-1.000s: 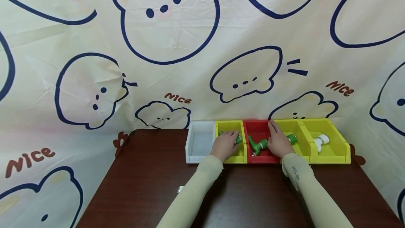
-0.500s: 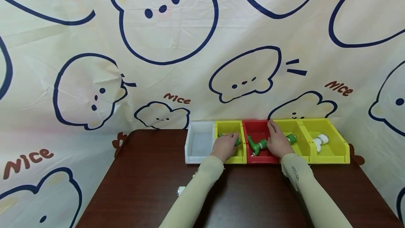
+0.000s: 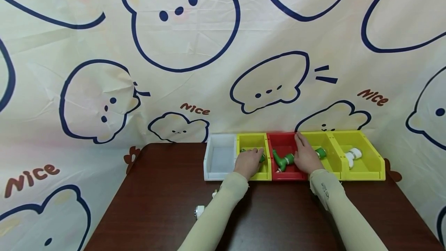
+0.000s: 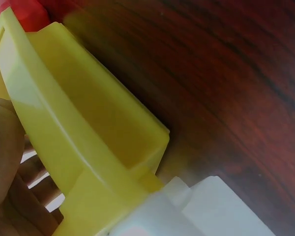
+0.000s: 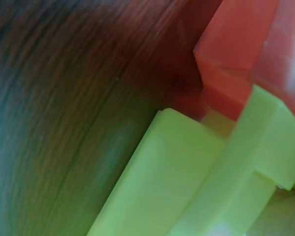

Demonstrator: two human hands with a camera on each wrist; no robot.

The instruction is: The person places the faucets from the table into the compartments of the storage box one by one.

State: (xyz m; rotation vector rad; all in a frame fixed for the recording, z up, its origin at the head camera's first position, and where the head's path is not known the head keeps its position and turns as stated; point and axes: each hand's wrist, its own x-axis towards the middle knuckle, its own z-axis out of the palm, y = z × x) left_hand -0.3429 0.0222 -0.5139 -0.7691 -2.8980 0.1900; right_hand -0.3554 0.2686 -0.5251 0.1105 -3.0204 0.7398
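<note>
In the head view my left hand (image 3: 248, 164) reaches into the narrow yellow bin (image 3: 253, 138), its fingers bent over a green fitting (image 3: 262, 158) whose ends show beside them. The left wrist view shows the fingers (image 4: 34, 169) partly hidden behind the bin's yellow wall (image 4: 64, 128). My right hand (image 3: 307, 157) rests with fingers extended along the edge between the red bin (image 3: 283, 140) and the adjoining yellow bin (image 3: 315, 138). An elbow-shaped green fitting (image 3: 283, 160) lies in the red bin. Another green piece (image 3: 321, 152) shows right of that hand.
A white bin (image 3: 221, 156) stands at the row's left end. The rightmost yellow bin (image 3: 362, 165) contains a white fitting (image 3: 353, 155). White pieces (image 3: 199, 211) lie on the dark wooden table (image 3: 156, 193), partly behind the left sleeve. A patterned cloth hangs behind the bins.
My left hand and the green fitting under its fingers have shifted slightly toward me. The sleeve has moved right, showing more of the white pieces. My right hand stays put.
</note>
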